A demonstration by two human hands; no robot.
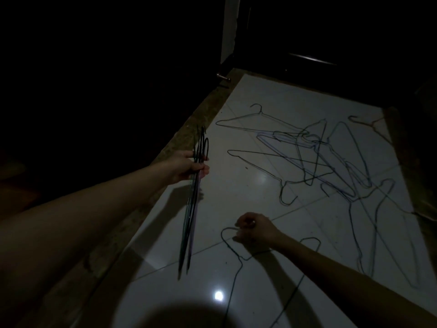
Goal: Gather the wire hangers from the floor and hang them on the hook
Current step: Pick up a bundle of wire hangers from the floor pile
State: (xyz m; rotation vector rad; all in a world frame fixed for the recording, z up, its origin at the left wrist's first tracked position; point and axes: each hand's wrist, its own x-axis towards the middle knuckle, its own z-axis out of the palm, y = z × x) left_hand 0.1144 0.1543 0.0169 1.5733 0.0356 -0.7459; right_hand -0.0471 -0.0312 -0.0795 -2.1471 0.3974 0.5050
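Floor: glossy white tiles (260, 143), brown border strip (201, 119), dim room.
Scattered hangers (319, 157): tangled on tiles.
Left hand (186, 165): grips hanger bundle (192, 204).
Right hand (254, 229): fingers curled around nearest hanger (236, 254).

L hand (189, 165) holds hanger bundle (192, 204); R hand (254, 229) pinches floor hanger (233, 261) by tangled pile (331, 157).

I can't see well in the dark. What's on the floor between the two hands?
Only bare white tile and shadow, in the head view. The left hand holds a bundle of hangers; the right hand pinches another hanger's hook.
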